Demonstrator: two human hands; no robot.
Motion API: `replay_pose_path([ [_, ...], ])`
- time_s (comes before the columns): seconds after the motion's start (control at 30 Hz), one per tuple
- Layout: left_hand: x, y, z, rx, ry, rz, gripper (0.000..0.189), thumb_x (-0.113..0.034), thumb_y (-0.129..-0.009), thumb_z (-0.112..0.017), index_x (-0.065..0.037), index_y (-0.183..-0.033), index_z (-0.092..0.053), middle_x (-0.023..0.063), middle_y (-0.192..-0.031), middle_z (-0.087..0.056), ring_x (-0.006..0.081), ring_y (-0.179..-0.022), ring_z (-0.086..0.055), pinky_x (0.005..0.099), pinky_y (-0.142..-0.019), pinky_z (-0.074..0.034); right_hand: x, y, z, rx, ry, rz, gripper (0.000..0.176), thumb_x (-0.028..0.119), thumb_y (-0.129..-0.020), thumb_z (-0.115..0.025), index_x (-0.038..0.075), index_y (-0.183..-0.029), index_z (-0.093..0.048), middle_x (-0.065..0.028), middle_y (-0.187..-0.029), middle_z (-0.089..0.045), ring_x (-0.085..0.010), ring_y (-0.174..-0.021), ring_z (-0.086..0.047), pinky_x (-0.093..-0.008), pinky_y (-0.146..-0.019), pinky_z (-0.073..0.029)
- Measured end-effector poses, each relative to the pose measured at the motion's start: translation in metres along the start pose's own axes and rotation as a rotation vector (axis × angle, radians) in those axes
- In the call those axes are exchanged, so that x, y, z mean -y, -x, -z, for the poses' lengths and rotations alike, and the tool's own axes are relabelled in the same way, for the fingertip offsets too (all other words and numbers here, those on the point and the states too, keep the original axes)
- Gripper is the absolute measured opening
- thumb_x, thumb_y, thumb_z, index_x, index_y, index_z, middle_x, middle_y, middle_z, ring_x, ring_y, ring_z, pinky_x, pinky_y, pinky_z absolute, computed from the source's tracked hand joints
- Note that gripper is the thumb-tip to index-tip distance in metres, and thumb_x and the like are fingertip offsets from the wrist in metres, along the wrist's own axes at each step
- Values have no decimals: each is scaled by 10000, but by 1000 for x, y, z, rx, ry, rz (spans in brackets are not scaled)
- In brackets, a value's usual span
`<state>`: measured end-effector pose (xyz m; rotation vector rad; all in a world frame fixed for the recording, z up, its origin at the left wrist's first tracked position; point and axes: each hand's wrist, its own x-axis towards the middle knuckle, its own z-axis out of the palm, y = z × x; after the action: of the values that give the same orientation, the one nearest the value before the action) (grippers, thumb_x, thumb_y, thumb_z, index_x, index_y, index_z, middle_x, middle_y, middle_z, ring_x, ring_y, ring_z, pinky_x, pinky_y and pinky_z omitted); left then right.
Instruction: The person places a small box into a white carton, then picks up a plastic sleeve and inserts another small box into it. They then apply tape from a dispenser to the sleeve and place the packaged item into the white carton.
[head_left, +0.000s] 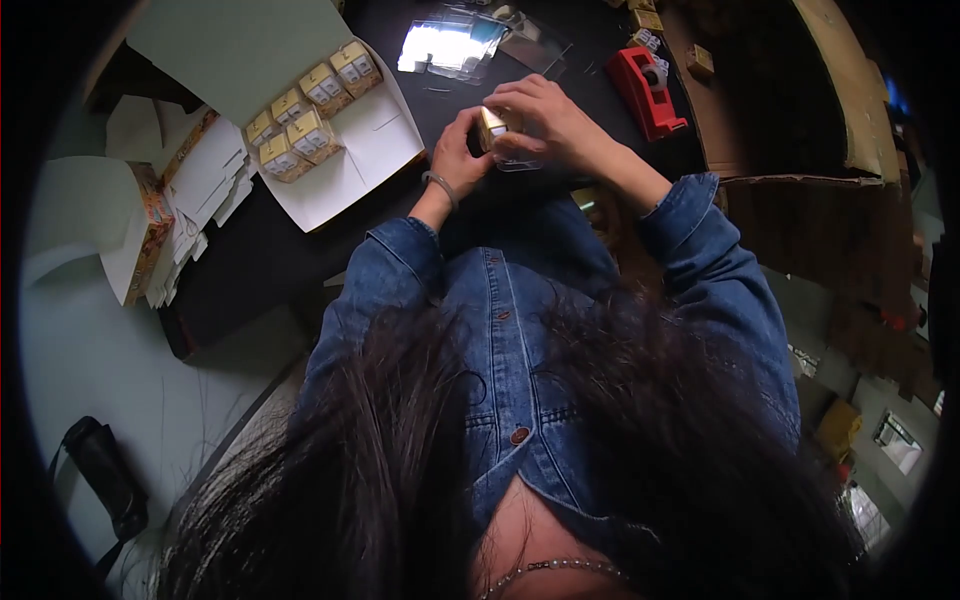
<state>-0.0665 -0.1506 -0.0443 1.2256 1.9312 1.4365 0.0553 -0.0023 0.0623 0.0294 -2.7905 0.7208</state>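
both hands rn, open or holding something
Left hand: closed around the small gold-and-white box.
Right hand: on the same box from the other side, fingers curled.

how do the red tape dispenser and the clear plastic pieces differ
The tape dispenser is red and opaque; the plastic pieces are clear, with bright glare on them. The dispenser is one chunky body with a roll in it, while the plastic pieces are thin, flat and overlapping. Both rest on the dark table.
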Motion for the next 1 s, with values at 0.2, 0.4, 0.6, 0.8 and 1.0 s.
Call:
replay_pose_path([
  [0.2,-7,1,2,11,24,-20,616,-348,-723,-805,-129,-1232,-536,100,-1149,-640,312,-1111,-586,404,-946,-468,-25,27,-22,-82,-1028,-684,299,160,-930,-614,39,-1200,-653,-51,-1111,-653,-78,-877,-591,-197,-705,-464],
  [0.4,-45,-7,14,137,1089,284,423,-250,-946,-607,-51,-1313,-543,88,-1174,-632,177,-1101,-584,306,-958,-463,-11,12,-39,-251,-995,-729,252,177,-920,-632,41,-1127,-677,-23,-978,-687,-71,-794,-601,-198,-638,-457],
  [0.6,-32,-21,-8,64,813,139,245,-113,-930,-612,-51,-1163,-652,33,-1065,-659,102,-957,-609,236,-850,-501,13,38,-28,-477,-5,184,387,-21,-840,-640,40,-1221,-610,-151,-1232,-566,-284,-1047,-613,-350,-894,-512],
  [0.8,-15,-17,4,255,710,-39,622,-327,-815,-753,-74,-1325,-501,83,-1225,-596,184,-1107,-580,312,-980,-442,15,14,-10,-330,-204,-168,424,70,-819,-705,90,-1233,-616,-105,-1098,-617,-267,-944,-635,-325,-802,-526],
  [1.0,-18,-9,2,208,237,-35,542,-224,-684,-814,-117,-1165,-588,92,-1064,-678,259,-1014,-658,354,-918,-501,-2,8,6,-74,-165,-68,255,195,-863,-694,90,-1095,-714,-75,-929,-618,-206,-875,-601,-299,-776,-496],
])
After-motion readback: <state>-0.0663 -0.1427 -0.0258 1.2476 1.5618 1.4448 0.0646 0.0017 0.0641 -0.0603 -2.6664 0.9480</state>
